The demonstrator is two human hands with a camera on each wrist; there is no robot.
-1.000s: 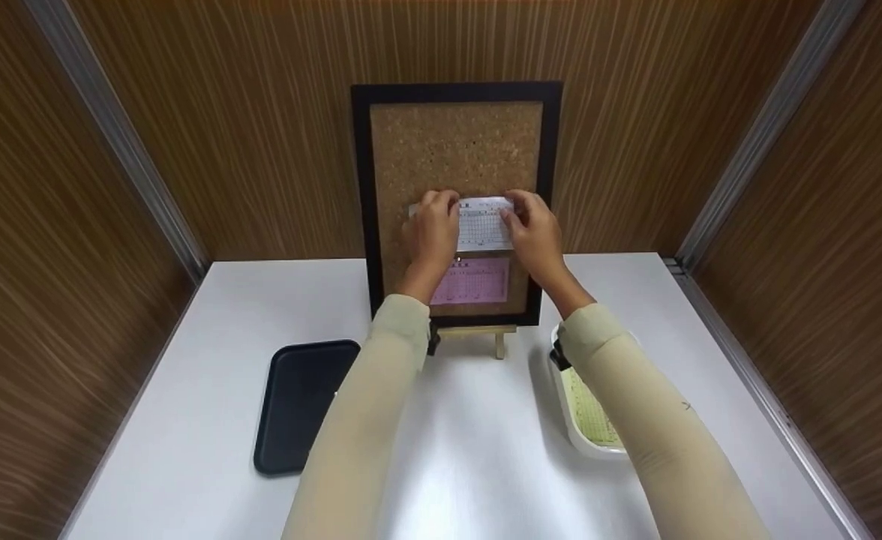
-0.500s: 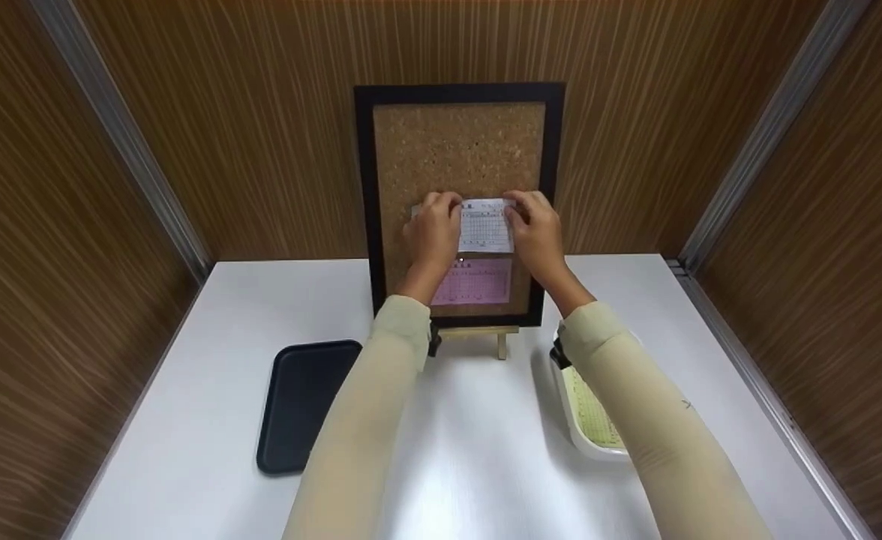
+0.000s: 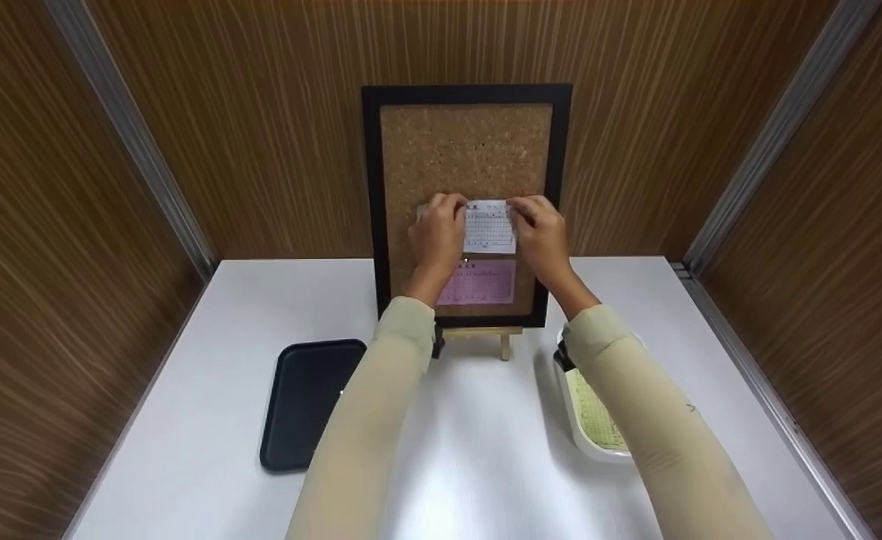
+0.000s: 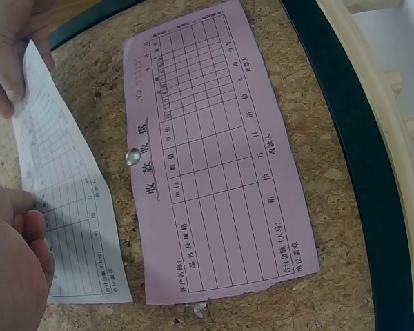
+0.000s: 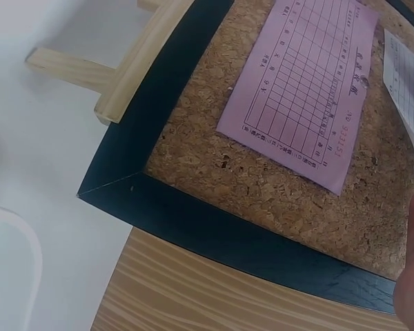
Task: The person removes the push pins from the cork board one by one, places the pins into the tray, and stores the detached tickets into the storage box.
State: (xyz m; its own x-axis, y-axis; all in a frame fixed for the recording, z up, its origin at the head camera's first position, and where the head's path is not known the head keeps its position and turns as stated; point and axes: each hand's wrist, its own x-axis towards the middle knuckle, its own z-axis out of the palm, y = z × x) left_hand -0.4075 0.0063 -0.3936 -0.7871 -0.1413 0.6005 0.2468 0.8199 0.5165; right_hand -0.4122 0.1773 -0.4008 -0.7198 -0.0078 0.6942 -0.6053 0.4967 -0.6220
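Note:
A white receipt slip (image 3: pixel 490 227) with a printed grid lies over the middle of a black-framed cork board (image 3: pixel 467 150). My left hand (image 3: pixel 439 234) pinches its upper edge toward the left; my right hand (image 3: pixel 543 234) grips its upper right corner. In the left wrist view the slip (image 4: pixel 76 200) bows slightly, its lower edge seeming to stand off the cork. Just below it, a pink receipt slip (image 3: pixel 482 283) is fixed at its top by a silvery round-headed pin (image 4: pixel 133 157). My left hand hides the white slip's left part in the head view.
The board leans on a small wooden easel (image 3: pixel 506 345) by the back wall. A black tray (image 3: pixel 302 409) lies left, partly behind my left sleeve. To the right, a white tub (image 3: pixel 598 452) holds yellow-green printed paper (image 3: pixel 597 412), partly covered by my right sleeve.
The whole scene has shifted slightly right in the head view. Both hands keep their hold on the white slip, with little visible movement against the board.

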